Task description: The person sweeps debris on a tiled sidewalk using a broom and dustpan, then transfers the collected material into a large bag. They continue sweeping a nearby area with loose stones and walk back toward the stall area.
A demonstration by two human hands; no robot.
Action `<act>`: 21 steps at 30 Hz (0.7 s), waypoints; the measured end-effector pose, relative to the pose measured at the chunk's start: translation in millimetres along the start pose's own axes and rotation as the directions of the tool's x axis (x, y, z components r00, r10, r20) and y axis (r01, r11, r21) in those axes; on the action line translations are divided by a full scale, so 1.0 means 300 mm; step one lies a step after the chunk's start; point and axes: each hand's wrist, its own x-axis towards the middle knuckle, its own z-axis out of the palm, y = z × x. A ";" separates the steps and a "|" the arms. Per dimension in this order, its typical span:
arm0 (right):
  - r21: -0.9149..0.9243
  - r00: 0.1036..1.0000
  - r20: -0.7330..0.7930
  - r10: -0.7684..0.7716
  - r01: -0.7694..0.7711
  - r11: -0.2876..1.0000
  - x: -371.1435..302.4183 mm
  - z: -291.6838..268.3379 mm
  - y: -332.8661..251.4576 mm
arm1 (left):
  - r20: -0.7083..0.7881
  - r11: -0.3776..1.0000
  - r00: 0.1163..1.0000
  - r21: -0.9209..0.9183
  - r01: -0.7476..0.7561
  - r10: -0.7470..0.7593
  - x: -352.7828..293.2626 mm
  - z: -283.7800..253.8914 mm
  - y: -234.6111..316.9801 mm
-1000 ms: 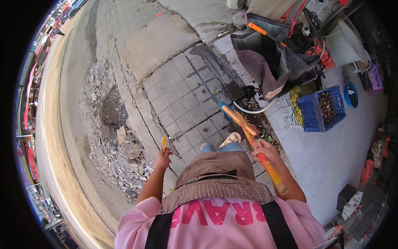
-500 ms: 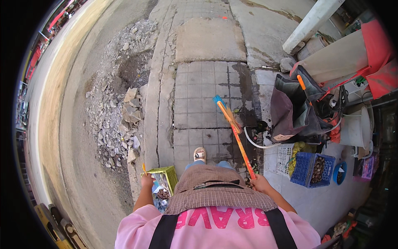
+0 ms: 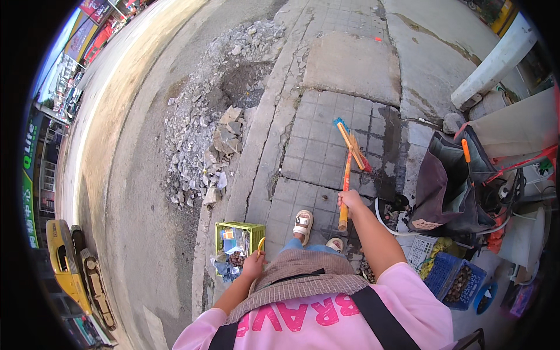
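Observation:
My right hand [image 3: 350, 201], stretched out ahead of me, is wrapped round the orange handle of a broom [image 3: 346, 175]. The broom's head, with blue and reddish bristles, is over the paving farther off; I cannot tell whether it touches. Pinched in my left hand [image 3: 253, 265] is a small, curved yellow object [image 3: 261, 244] whose kind I cannot make out. Just left of that hand stands a yellow-green plastic crate [image 3: 256, 233] holding brown rounded pieces, clear plastic and blue-and-white packaging. My sandalled feet [image 3: 303, 224] are on the pavement between the crate and the broom.
Broken stone and rubble [image 3: 224, 137] lie along the road edge at left. On the right are a dark open bag [image 3: 443, 181], a blue crate [image 3: 440, 274] of brown rounded things, a blue basin [image 3: 485, 297] and a white post [image 3: 496, 64]. A yellow excavator [image 3: 64, 265] stands far left.
The view has turned left. My right hand has moved forward and up with the broom, its handle end now showing. My left hand has shifted from the crate's far left to its right side.

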 end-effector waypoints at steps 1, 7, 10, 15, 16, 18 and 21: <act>0.114 0.997 0.077 -0.023 0.014 0.993 0.012 0.012 -0.016 | -0.028 0.999 0.999 -0.004 0.034 -0.034 0.000 -0.022 -0.073; 0.667 0.891 0.418 -0.177 -0.169 0.726 -0.134 -0.047 -0.043 | -0.258 0.912 0.886 0.043 0.409 -0.385 -0.064 -0.125 -0.678; 0.630 0.889 0.392 -0.234 -0.075 0.773 -0.314 -0.086 -0.056 | -0.262 0.858 0.818 -0.113 0.501 -0.512 -0.031 -0.143 -0.693; 0.406 0.960 0.249 -0.127 0.015 0.914 -0.584 -0.215 0.076 | -0.099 0.944 0.943 -0.124 0.305 -0.317 0.154 -0.059 -0.404; 0.344 0.972 0.217 -0.089 0.009 0.939 -0.635 -0.241 0.121 | -0.039 0.948 0.956 -0.145 0.284 -0.292 0.189 -0.034 -0.313; 0.248 0.988 0.154 -0.018 -0.021 0.968 -0.728 -0.275 0.203 | -0.044 0.989 0.997 -0.133 0.063 -0.070 0.247 0.040 -0.208; 0.178 0.990 0.007 0.138 -0.137 0.974 -0.841 -0.290 0.340 | 0.136 0.991 0.984 -0.081 -0.105 0.115 0.262 0.063 0.051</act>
